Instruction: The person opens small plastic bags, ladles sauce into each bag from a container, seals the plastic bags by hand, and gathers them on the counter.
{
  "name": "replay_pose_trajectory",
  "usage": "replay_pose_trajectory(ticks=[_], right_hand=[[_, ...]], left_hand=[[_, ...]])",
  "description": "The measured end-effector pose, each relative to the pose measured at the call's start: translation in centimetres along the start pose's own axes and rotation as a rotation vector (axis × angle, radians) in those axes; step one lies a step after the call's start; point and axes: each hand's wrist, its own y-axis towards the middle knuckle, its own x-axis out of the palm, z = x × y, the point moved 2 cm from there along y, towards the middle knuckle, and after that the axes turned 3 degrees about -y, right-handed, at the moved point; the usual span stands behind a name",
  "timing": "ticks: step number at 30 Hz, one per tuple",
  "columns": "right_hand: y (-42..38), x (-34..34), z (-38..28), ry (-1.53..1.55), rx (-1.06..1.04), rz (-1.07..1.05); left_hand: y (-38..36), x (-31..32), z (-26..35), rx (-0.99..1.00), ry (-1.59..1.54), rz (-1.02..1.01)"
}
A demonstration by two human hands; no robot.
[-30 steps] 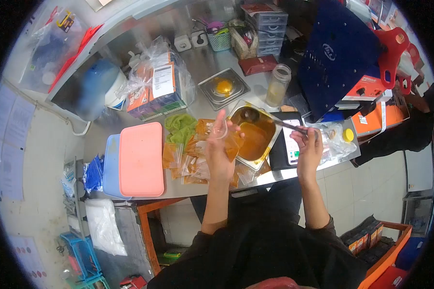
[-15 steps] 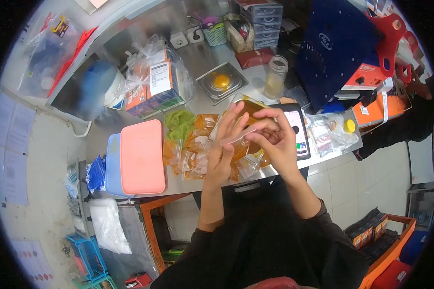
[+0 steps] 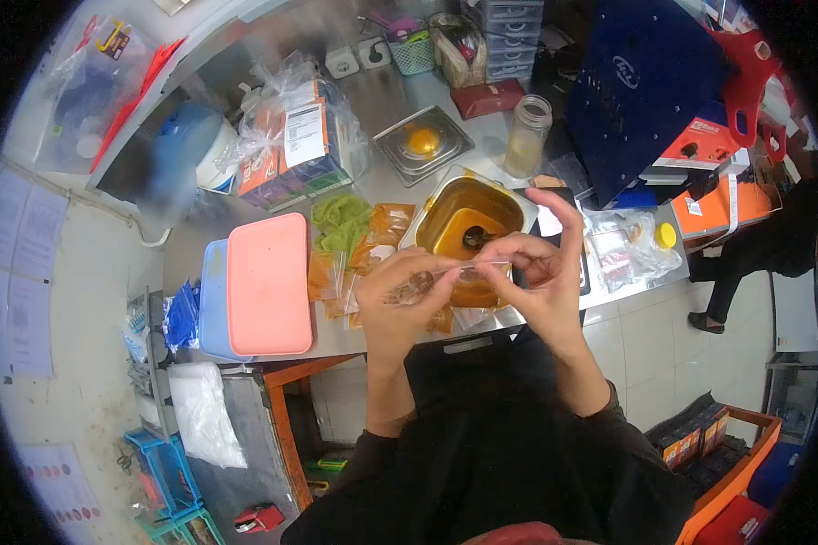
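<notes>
Between my fingertips is a small clear plastic bag (image 3: pixel 469 267), its top edge pinched from both sides. My left hand (image 3: pixel 398 295) grips one side of the edge, and my right hand (image 3: pixel 543 282) the other, with its index finger raised. Just beyond them stands a steel food pan (image 3: pixel 422 211) holding orange-brown liquid, with a dark ladle head (image 3: pixel 475 238) in it. Flat bags of orange sauce (image 3: pixel 393 219) lie left of the pan, some partly hidden by my left hand. My right hand covers part of a tablet (image 3: pixel 549 222).
A steel lid (image 3: pixel 445 169) with an orange puddle and a clear jar (image 3: pixel 527 141) stand farther back. Leftward lie a green cloth (image 3: pixel 339 225), a pink lid (image 3: pixel 271 286) and a cardboard box (image 3: pixel 332 168). A blue machine (image 3: pixel 645 100) rises at right; another person's leg (image 3: pixel 732 295) shows beyond.
My hands have lowered and drawn toward me, uncovering the pan and ladle. My left fingers, spread before, now pinch the bag's edge. The other person's foot has come into view.
</notes>
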Motion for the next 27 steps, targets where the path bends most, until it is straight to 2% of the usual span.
replay_pose_trajectory(ticks=[12,16,21,23,25,27], right_hand=[[-0.3,0.6,0.6,-0.021,0.025,0.005],[-0.2,0.6,0.6,-0.053,0.051,0.019],[-1.1,0.7,0.6,-0.265,0.077,-0.048],[-1.7,0.7,1.0,-0.293,0.007,-0.019],[-2.2,0.3,1.2,-0.324,0.088,-0.076],[-2.7,-0.3,1.1,-0.320,0.085,-0.052]], left_hand=[[-0.6,0.5,-0.1,-0.011,0.052,0.001],[-0.7,0.5,0.3,0.024,0.170,-0.014],[-1.1,0.3,-1.2,0.068,0.287,-0.069],[-1.3,0.3,-1.1,0.140,0.518,0.001],[-1.8,0.0,-1.7,0.143,0.529,0.015],[-1.7,-0.4,-2.3,0.144,0.552,0.040]])
